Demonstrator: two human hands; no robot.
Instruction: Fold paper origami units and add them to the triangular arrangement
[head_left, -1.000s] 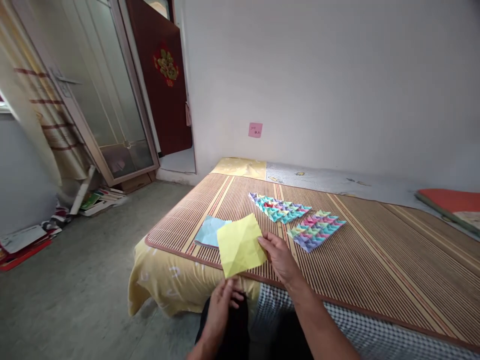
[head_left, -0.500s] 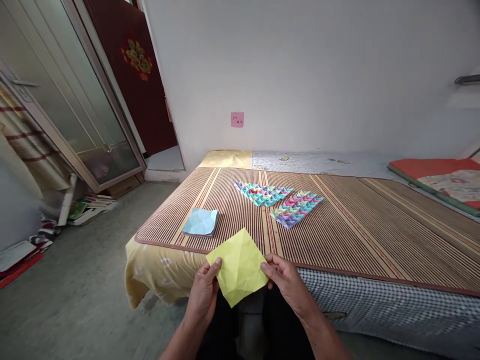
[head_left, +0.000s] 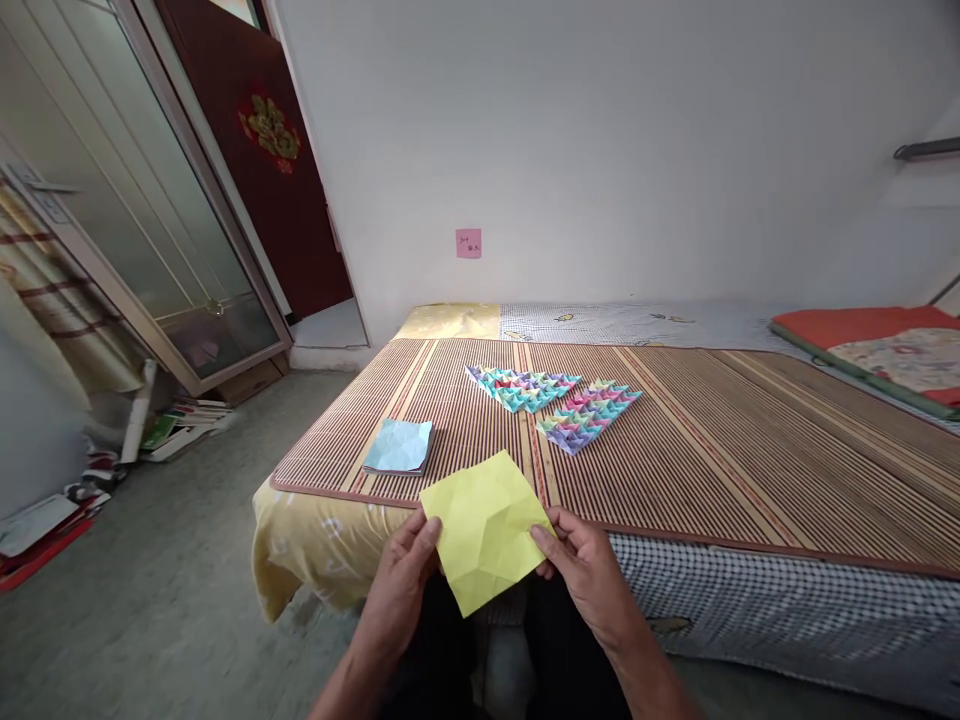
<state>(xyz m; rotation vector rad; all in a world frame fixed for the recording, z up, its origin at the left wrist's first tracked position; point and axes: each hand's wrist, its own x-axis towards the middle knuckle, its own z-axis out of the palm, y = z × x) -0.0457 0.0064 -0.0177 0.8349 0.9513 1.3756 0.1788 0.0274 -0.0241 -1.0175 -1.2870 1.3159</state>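
Observation:
A square sheet of yellow paper (head_left: 487, 530), marked with fold creases, is stretched between my hands over my lap, just in front of the bed's near edge. My left hand (head_left: 409, 560) pinches its left side, thumb on top and fingers behind. On the opposite side, my right hand (head_left: 576, 555) grips the sheet the same way. Beyond the sheet, a stack of light blue paper (head_left: 400, 446) lies on the mat to the left. Two groups of folded, multicoloured paper pieces (head_left: 523, 388) (head_left: 589, 415) rest on the mat farther back, in slanted rows.
A striped bamboo mat (head_left: 712, 450) covers the bed, with checked cloth (head_left: 720, 600) hanging at the front. A folded orange quilt (head_left: 870, 330) lies at the right. Behind stands a wall with a pink note (head_left: 469, 243). Books (head_left: 184, 425) sit on the floor at left.
The yellow paper has turned slightly and lies flatter, its top corner shifted right. My right hand has moved a little to the right. The view has tilted slightly.

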